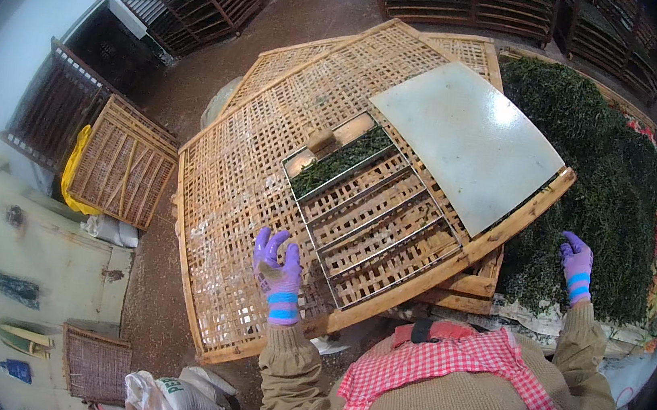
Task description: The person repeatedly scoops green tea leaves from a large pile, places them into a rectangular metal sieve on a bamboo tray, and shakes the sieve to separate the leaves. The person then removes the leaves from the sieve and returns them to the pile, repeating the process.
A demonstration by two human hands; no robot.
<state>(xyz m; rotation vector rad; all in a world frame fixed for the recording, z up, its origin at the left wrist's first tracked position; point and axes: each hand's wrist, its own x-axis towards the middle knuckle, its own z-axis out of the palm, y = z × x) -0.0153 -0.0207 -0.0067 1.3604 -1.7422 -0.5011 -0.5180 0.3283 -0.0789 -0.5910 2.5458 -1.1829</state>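
My left hand (276,275), in a purple-coated glove with a blue-striped cuff, is over a woven bamboo tray (232,194) with its fingers apart and nothing in them. On the tray lies a thin metal frame (322,259) divided into long compartments. Dark green leaves (342,164) fill one compartment towards its far end. Beyond them, a wooden press board with a block handle (322,141) sits within the frame. My right hand (576,267), gloved alike, is at a large heap of green leaves (599,175). Whether its fingers hold any leaves cannot be made out.
A pale smooth board (469,142) covers the tray's right part. More bamboo trays (467,51) lie underneath. Slatted racks (467,5) stand at the back. Leaning trays (123,163) are at the left, and filled white sacks (185,398) lie on the floor at lower left.
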